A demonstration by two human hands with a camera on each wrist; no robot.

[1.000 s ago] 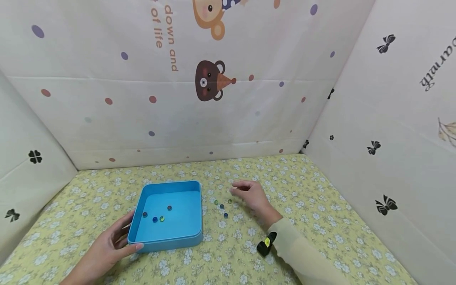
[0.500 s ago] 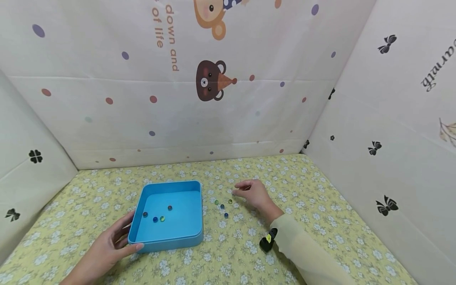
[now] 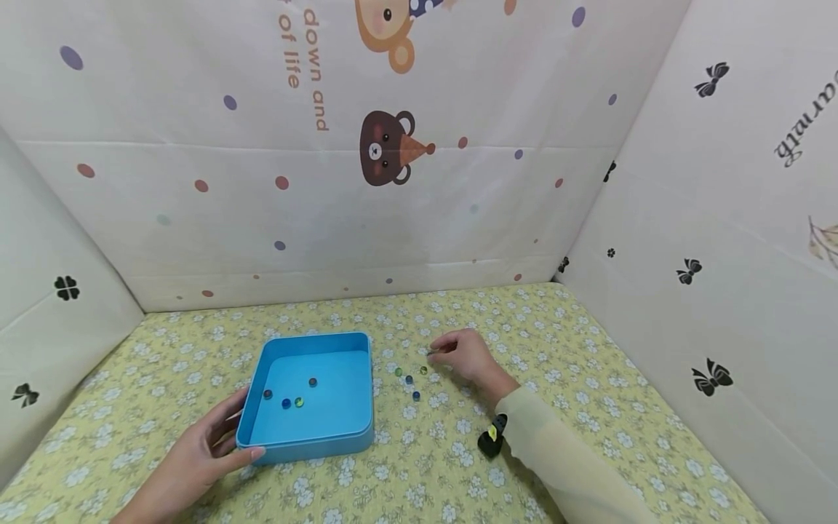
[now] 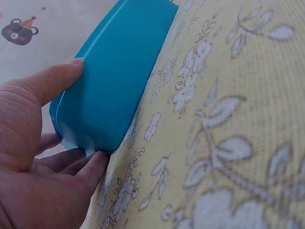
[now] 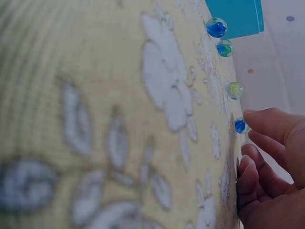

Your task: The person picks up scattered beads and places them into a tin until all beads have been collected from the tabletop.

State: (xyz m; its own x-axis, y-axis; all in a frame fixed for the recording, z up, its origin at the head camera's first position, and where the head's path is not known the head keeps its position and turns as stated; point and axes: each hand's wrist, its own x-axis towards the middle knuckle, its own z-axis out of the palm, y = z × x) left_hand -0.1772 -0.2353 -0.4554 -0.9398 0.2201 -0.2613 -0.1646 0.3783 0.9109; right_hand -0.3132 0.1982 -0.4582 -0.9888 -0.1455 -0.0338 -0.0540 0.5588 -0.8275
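A square blue box (image 3: 337,429) stands on the table, with several glass marbles inside, among them a blue marble (image 3: 286,403) and a reddish-brown marble (image 3: 313,382). My left hand (image 3: 199,451) holds its near left corner, thumb on the front wall and fingers round the side. To the right of the box, my right hand (image 3: 466,356) is down at the cloth. In the right wrist view a blue marble (image 5: 240,125) sits at its thumb and fingertips, which pinch it. Close by lie a yellow-green marble (image 3: 423,370), a green marble (image 3: 398,372) and two blue marbles (image 3: 416,396).
A yellow cloth (image 3: 556,342) with white flowers covers the table. Printed white sheets (image 3: 458,218) rise behind and on both sides. A black strap with a yellow mark (image 3: 492,435) is at the right wrist.
My right hand has shifted slightly to the right, and its thumb and fingertips have drawn closer together. The left hand, the box and the loose marbles stay in place.
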